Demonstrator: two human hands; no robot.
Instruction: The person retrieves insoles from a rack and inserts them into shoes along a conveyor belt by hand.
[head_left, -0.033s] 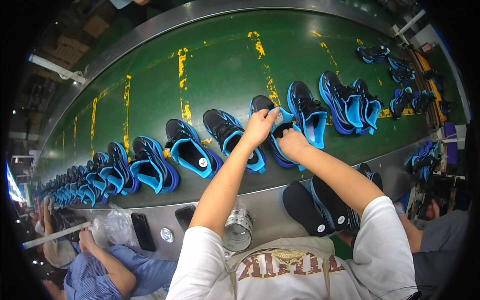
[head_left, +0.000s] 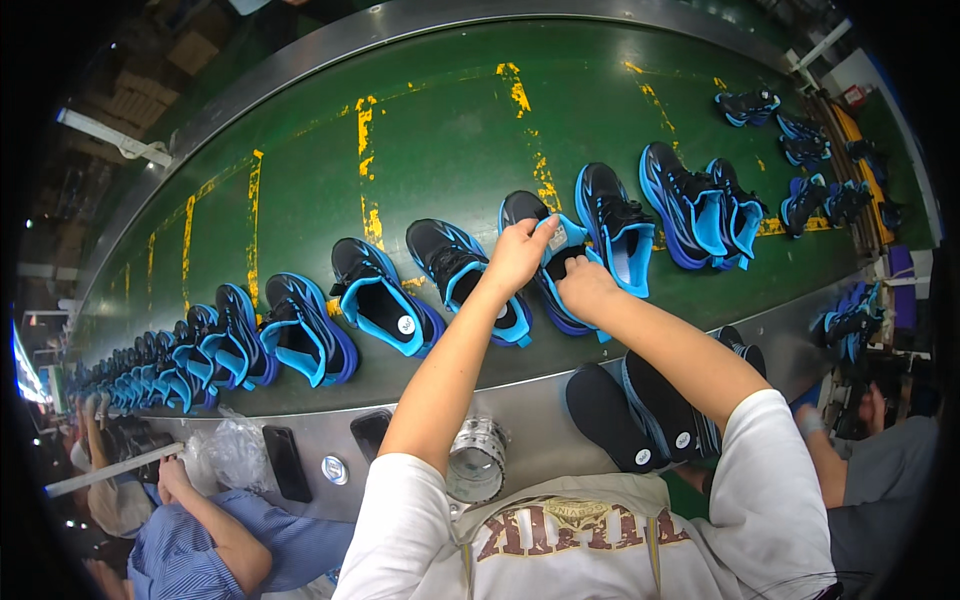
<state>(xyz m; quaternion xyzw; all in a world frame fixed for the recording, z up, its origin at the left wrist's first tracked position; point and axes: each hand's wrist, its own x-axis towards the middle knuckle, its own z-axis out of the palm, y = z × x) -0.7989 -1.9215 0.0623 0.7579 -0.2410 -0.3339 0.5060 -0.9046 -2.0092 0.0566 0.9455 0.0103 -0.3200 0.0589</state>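
Now, shoe in hand: a black and blue sneaker (head_left: 545, 262) lies on the green conveyor belt (head_left: 440, 130), at the near edge of the belt, in the middle of the row of shoes.
Left hand: the left hand (head_left: 517, 255) is closed on the sneaker's blue tongue, pinching it at the top of the opening.
Right hand: the right hand (head_left: 585, 287) presses on the sneaker's near side with its fingers curled into or over the opening; how tightly it grips I cannot tell.
Neighbour to the left of the sneaker: a second black and blue shoe (head_left: 455, 268), just beside it and partly behind the left forearm.
Neighbour to the right of the sneaker: another shoe (head_left: 615, 225), close against it, then a pair (head_left: 705, 210) further right.
Row further left of the sneaker: more blue shoes (head_left: 300, 330) run along the belt's near edge, packed closer toward the far left.
Nearer than the sneaker: a grey metal surface (head_left: 540, 410) edges the belt; dark insoles (head_left: 640, 410) lie on it under the right forearm, and a roll of clear tape (head_left: 477, 460) sits below the left forearm.
Far left of the sneaker: another person in a blue striped sleeve (head_left: 200, 545).
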